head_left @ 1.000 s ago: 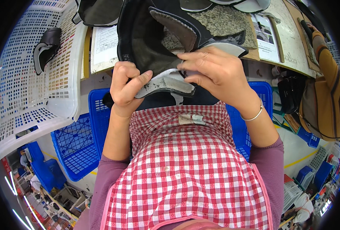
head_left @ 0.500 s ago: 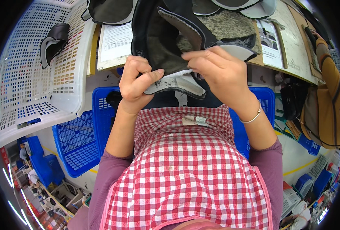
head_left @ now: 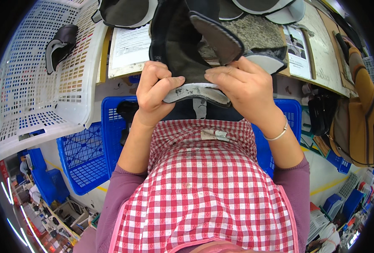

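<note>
A black shoe upper (head_left: 178, 50) with a dark lining is stretched between my hands at the near edge of the bench. Its near end has a pale grey strip (head_left: 193, 92) with dark smudges and a white fuzzy edge. My left hand (head_left: 155, 88) is closed on the left part of this edge, its thumb pressing on the inner side. On the right part, my right hand (head_left: 247, 84) pinches the edge with thumb and fingers. A pointed flap (head_left: 218, 36) of the upper stands up behind my right hand. My fingertips beneath the strip are hidden.
More uppers with pale edges (head_left: 126, 12) lie at the back of the bench (head_left: 322, 55). A white crate (head_left: 88, 105) at the left holds one dark piece (head_left: 64, 40). Blue crates (head_left: 83, 168) stand below. A brown and black garment (head_left: 360, 126) hangs at the right.
My right hand has shifted slightly right and down, its fingers now closer on the edge. The pale strip has gone from slanted to nearly level, and the flap has swung right.
</note>
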Demonstrator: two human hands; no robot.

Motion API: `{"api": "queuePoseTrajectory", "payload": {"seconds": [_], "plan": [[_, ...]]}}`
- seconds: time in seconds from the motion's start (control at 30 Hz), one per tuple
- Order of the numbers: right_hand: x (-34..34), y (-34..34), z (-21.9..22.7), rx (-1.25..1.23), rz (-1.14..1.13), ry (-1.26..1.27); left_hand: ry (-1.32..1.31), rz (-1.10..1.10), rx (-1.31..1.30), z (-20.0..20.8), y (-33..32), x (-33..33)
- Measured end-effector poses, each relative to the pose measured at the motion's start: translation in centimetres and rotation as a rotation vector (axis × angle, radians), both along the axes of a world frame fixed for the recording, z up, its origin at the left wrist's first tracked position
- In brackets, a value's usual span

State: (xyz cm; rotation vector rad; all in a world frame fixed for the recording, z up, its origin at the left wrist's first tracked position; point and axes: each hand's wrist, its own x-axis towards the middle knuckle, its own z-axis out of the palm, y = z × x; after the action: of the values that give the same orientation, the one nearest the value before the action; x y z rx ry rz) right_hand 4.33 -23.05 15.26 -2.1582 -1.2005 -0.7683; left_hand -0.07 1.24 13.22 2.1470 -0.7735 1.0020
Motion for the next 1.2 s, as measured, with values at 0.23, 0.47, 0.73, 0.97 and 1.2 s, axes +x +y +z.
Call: {"api": "queuePoseTrajectory", "payload": {"seconds": [0.23,0.47,0.73,0.97,1.2], "plan": [[-0.9,0.5,1.9,0.068,0.142,0.244,0.097,-0.147,-0.260,-0.2,-0.2,0.6],[-0.5,3.1,1.3,0.155,0.173,0.368,0.130,-0.008,-0.231,0.7,-0.7,0.8],[0.8,5.2,0.3,0.199,0.166,0.426,0.341,0.052,-0.672,-0.4,-1.4,-1.0],[0.9,6.0,0.0,0.182,0.207,0.416,0.541,0.000,-0.617,-0.3,-0.2,-1.7],[1.5,6.4,0.5,0.212,0.170,0.317,0.443,0.013,-0.495,-0.4,0.6,-1.2]]}}
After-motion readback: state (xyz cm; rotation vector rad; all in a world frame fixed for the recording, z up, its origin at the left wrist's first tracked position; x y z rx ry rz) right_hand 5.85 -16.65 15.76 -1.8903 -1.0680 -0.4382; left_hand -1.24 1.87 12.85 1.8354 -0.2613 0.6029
